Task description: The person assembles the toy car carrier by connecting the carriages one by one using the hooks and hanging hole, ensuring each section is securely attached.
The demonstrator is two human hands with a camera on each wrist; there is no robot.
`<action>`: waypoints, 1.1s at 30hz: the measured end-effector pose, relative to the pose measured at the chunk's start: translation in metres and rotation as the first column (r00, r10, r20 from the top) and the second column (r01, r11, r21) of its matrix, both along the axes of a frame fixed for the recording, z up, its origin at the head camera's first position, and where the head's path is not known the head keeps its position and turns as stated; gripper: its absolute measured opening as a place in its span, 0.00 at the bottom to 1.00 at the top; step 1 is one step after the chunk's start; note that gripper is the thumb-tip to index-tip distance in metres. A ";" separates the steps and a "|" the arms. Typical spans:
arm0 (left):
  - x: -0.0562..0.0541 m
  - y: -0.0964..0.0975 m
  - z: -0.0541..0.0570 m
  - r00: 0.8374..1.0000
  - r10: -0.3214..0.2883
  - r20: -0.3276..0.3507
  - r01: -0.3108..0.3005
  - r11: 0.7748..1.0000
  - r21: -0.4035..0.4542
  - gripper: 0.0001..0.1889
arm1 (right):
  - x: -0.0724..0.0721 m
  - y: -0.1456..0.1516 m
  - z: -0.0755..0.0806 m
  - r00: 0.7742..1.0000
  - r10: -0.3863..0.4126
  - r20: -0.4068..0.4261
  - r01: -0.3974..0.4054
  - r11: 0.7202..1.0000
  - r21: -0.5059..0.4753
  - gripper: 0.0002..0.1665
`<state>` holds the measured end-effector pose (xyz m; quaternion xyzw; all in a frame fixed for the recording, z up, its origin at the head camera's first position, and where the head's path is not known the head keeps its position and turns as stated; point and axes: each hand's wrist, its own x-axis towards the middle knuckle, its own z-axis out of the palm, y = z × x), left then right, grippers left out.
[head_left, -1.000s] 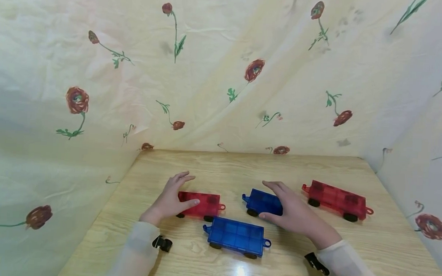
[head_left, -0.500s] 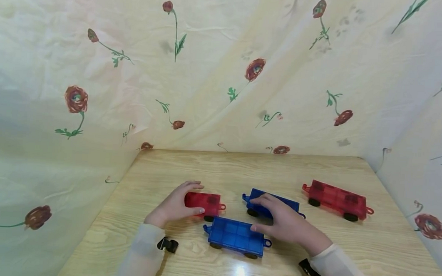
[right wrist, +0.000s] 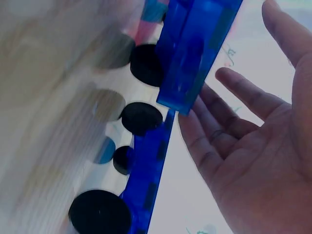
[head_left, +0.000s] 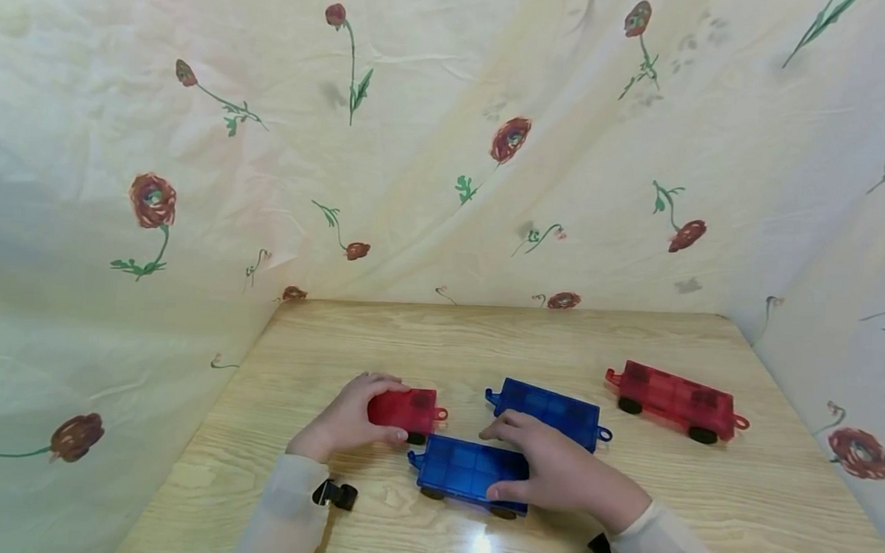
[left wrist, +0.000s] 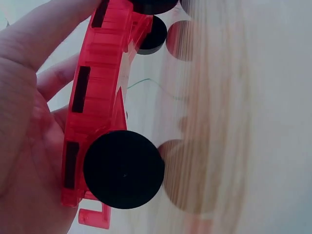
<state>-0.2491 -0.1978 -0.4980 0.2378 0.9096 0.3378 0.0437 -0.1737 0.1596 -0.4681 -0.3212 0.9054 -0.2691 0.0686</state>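
My left hand (head_left: 347, 418) grips a translucent red toy train car (head_left: 419, 407) by its left end, thumb on the near side and fingers on the far side. In the left wrist view, the red car (left wrist: 100, 73) shows its long side and black wheels beside the palm (left wrist: 29, 146). My right hand (head_left: 556, 464) is over the right end of the front blue toy train car (head_left: 455, 465), fingers spread. The right wrist view has that hand (right wrist: 263, 146) with loosely extended fingers, none curled round the blue car (right wrist: 195, 63). Contact there is unclear.
Behind the front blue car stands another blue train car (head_left: 556, 404), partly hidden by my right hand. Farther right is a second red train car (head_left: 680, 402). Flower-printed cloth (head_left: 449, 143) borders the wooden table (head_left: 409, 333) at the back and sides.
My right hand has come nearer and left, from the rear blue car to the front one. My left hand has closed round the red car, which has shifted slightly left.
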 end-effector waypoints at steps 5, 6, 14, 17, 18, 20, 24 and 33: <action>0.002 0.000 -0.002 0.999 0.012 -0.031 -0.013 0.999 -0.029 0.38 | 0.003 -0.003 -0.003 1.000 -0.006 0.014 0.004 0.995 0.097 0.50; 0.002 0.000 -0.002 0.999 0.019 -0.031 -0.020 0.999 -0.030 0.38 | 0.004 -0.003 -0.003 1.000 -0.009 0.020 0.007 0.994 0.109 0.51; 0.003 0.003 -0.003 0.999 0.039 -0.009 -0.039 0.999 -0.027 0.38 | 0.007 -0.004 -0.004 0.999 -0.021 0.050 0.014 0.990 0.142 0.55; 0.002 0.003 -0.003 0.999 0.040 -0.017 -0.041 0.999 -0.030 0.38 | 0.006 -0.004 -0.004 0.998 -0.025 0.053 0.017 0.990 0.143 0.55; 0.002 0.003 -0.004 0.999 0.040 -0.021 -0.041 0.999 -0.032 0.39 | 0.006 -0.004 -0.004 0.998 -0.024 0.052 0.016 0.990 0.143 0.55; 0.003 0.003 -0.003 0.999 0.039 -0.028 -0.040 0.999 -0.032 0.39 | 0.005 -0.004 -0.005 0.998 -0.025 0.053 0.018 0.990 0.140 0.55; 0.004 0.003 -0.002 0.998 0.049 -0.026 -0.050 0.998 -0.034 0.39 | 0.005 -0.004 -0.007 0.998 -0.025 0.054 0.017 0.991 0.132 0.54; 0.004 0.001 -0.005 0.995 0.075 -0.066 -0.079 0.996 -0.048 0.38 | 0.003 -0.005 -0.010 0.999 -0.032 0.035 0.027 0.991 0.131 0.53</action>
